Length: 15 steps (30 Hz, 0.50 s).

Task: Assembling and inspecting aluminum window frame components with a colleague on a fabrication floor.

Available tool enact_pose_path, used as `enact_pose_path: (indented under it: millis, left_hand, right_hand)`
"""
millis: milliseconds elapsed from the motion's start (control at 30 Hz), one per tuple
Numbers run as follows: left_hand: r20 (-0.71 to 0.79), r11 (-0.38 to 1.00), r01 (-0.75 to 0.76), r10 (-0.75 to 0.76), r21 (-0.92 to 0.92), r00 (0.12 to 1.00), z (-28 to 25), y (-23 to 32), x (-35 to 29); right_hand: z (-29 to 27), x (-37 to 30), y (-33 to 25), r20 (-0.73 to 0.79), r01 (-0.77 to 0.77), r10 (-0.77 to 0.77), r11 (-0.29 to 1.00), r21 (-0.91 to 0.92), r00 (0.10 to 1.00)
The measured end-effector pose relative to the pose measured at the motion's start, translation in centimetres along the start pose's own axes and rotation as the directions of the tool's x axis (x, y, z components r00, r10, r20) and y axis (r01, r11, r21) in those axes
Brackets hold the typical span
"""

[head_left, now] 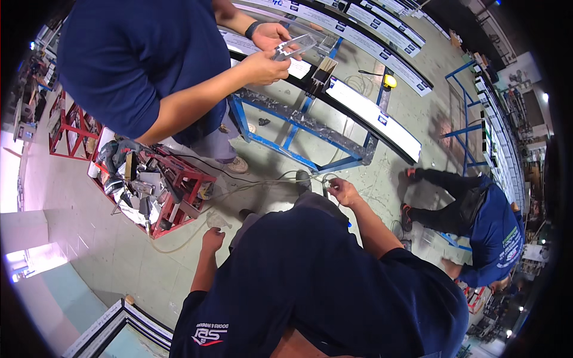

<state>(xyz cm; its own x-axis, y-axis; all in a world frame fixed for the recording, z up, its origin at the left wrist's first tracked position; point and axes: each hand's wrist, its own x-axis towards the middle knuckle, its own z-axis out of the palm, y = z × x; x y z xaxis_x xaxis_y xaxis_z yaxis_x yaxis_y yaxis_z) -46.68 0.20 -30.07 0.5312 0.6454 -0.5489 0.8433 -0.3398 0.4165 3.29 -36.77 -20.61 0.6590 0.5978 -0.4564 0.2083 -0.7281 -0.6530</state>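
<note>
The right hand [344, 192] reached forward above the floor, its fingers bent toward a thin loop of hose; whether they grasped it or were only close to it could not be told. The left hand [213, 238] hung low on the other side of the body, loosely curled, and whether it held anything was too small to tell. The thin, pale hose [271, 179] ran across the floor in front of the person, from beside a red cart on the left to near the right hand's fingertips. The person leaned forward in a dark blue shirt [310, 262], with one grey shoe [303, 180] beside the hose.

To the left, the red cart [200, 203] carried a crowded heap of tools [142, 186]. Ahead stood a blue-framed workbench [340, 144], with a long white strip [370, 116] with dark edges lying across it and a yellow tape measure [390, 81] beyond the strip. At upper left, a co-worker [143, 59] in dark blue held an angular, partly clear piece [300, 45] in both hands. At far right, another co-worker [492, 221] bent over, turned away. A dark-and-white frame [122, 311] sat at lower left.
</note>
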Motion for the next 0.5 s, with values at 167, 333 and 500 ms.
enact_pose_path:
  millis: [167,333,500]
  left_hand:
    - [-0.055,0.999,0.033,-0.033,0.002,0.998,3.4,6.7,1.6]
    - [-0.045,0.991,-0.013,0.007,-0.136,0.999,8.8,17.0,5.0]
    - [-0.216,0.985,0.038,-0.075,-0.17,0.974,6.4,26.8,4.6]
  right_hand:
    - [-10.6,4.0,-5.9,-0.007,0.313,-0.314,0.948,-0.063,0.949]
    - [-19.7,10.1,-6.4,-0.216,0.533,-0.514,0.846,0.034,0.83]
    - [-26.4,16.4,-6.6,-0.406,0.55,-0.598,0.8,-0.241,0.691]
